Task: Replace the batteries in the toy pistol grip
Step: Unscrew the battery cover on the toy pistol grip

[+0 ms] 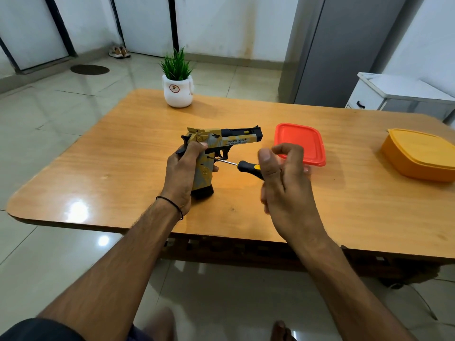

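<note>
A yellow, grey and black toy pistol stands upright on the wooden table, its barrel pointing right and its black magazine base on the tabletop. My left hand is wrapped around the back of the grip. My right hand holds a screwdriver with a black and yellow handle. Its thin metal shaft points left, and the tip touches the upper side of the grip just behind the trigger. No batteries are visible.
An orange-red lidded box sits just right of my right hand. A yellow lidded box stands at the table's right edge. A white pot with a green plant stands at the far edge. A white cabinet is beyond.
</note>
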